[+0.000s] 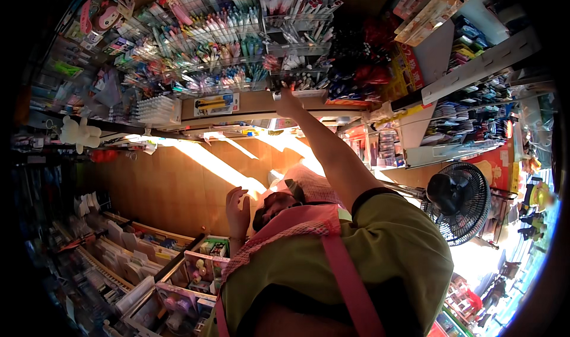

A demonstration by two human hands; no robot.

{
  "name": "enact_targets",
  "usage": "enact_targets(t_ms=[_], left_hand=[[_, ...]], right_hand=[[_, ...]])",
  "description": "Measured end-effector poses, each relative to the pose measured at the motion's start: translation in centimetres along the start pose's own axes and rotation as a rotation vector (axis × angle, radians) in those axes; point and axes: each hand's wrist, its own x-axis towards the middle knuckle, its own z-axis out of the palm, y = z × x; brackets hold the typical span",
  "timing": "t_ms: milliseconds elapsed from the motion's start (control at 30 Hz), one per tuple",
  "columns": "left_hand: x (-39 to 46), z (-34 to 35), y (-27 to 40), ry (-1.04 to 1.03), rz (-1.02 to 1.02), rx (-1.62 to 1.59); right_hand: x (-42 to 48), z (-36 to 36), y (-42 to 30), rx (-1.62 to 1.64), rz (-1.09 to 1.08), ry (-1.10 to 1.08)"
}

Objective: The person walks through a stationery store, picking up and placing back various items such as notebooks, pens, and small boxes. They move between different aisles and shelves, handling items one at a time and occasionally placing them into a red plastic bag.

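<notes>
My right hand (288,103) reaches forward to the bottom tier of a clear pen display rack (298,48). Its fingertips are at the pens (307,81) there, dark and small in the picture, so any grip is unclear. Level with my waist, my left hand (238,210) hangs in the air with fingers apart and nothing in them. I wear a pink apron (352,283) over a green shirt. To the left of the rack, wire tiers hold many colourful pens (222,29). A packaged yellow cutter knife (217,104) lies against the shelf front.
At my right stands a black electric fan (456,203). Low bins (133,257) with packaged goods and cards line the left side behind me. A white plush toy (80,133) hangs at the left shelf edge. A metal bracket (481,67) juts out at upper right.
</notes>
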Motion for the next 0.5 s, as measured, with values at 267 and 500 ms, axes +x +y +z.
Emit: enact_targets(t_ms=[267,500], left_hand=[[2.9,0.9,0.6,-0.019,0.086,0.003],[3.7,1.4,0.8,-0.008,0.116,0.005]], right_hand=[[-2.2,0.2,3.4,-0.008,-0.273,0.232],[-3.9,-2.1,8.6,-0.184,-0.096,0.458]])
